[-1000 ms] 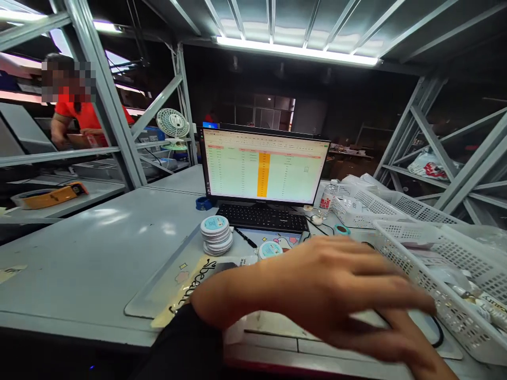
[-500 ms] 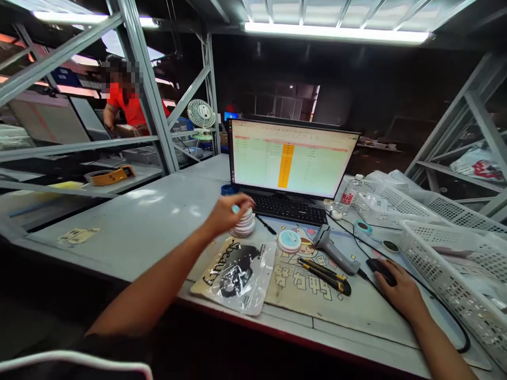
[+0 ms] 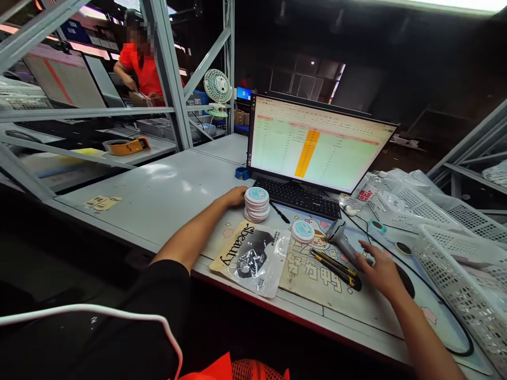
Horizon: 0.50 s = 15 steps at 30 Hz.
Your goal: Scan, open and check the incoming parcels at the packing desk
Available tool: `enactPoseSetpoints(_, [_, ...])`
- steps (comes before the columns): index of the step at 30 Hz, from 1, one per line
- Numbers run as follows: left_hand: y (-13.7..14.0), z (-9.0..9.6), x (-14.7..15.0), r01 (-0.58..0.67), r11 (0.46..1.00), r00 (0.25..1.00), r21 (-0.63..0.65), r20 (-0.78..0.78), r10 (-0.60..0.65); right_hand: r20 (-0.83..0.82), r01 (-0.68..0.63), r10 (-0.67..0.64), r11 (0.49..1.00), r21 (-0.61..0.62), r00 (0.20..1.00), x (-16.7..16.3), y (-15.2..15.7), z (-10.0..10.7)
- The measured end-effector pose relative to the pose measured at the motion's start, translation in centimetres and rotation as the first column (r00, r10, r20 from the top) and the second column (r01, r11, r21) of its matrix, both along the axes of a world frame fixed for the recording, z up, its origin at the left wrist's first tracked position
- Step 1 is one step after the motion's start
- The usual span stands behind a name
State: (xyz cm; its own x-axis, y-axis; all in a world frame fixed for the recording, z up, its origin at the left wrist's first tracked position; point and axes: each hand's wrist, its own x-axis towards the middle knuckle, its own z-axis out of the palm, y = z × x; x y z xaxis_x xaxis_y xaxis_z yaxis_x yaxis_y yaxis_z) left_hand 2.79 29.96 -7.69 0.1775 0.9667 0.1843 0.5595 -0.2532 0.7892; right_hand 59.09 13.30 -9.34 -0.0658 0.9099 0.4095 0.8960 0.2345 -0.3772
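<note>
My left hand (image 3: pixel 236 196) rests at the left side of a stack of round white containers with pale blue labels (image 3: pixel 256 206); its fingertips are hidden, so its grip cannot be made out. My right hand (image 3: pixel 381 272) has its fingers apart, with the thumb by the handle of a grey barcode scanner (image 3: pixel 344 244). Just right of that hand lies the black mouse (image 3: pixel 407 281). Between the hands are a single round container (image 3: pixel 303 231), two yellow-and-black utility knives (image 3: pixel 335 269) and a clear-fronted pouch marked "beauty" (image 3: pixel 251 258) with a black item inside.
A monitor (image 3: pixel 317 142) and black keyboard (image 3: pixel 297 198) stand behind the containers. A black pen-like item (image 3: pixel 279 212) lies beside the stack. White perforated baskets (image 3: pixel 447 274) line the right side. Beyond the metal frame (image 3: pixel 170 74), a person in red (image 3: pixel 148 74) works.
My left hand has come down from above the stack to its left side. My right hand has left the mouse and moved toward the scanner. The view has shifted.
</note>
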Motion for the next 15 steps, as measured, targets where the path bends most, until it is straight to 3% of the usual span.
enactPoseSetpoints(3, [-0.5, -0.2, -0.4, -0.023, 1.000, 0.994, 0.006, 0.106, 0.022, 0.012, -0.026, 0.026, 0.999, -0.033, 1.000, -1.8, 0.3, 0.3])
enactPoseSetpoints(7, [-2.2, 0.3, -2.9, -0.142, 0.988, 0.939, -0.053, 0.310, 0.152, 0.085, -0.016, 0.023, 0.997, -0.081, 0.996, -3.3, 0.8, 0.2])
enactPoseSetpoints(12, [-7.8, 1.3, -6.6, -0.236, 0.966, 0.743, -0.106, 0.621, 0.250, 0.192, 0.055, -0.038, 0.995, -0.085, 0.981, -3.7, 1.7, -1.0])
enactPoseSetpoints(15, [-12.5, 2.3, -5.7, -0.217, 0.973, 0.638, -0.082, 0.743, 0.204, 0.243, 0.120, -0.085, 0.984, -0.134, 0.966, -4.7, 2.3, -1.4])
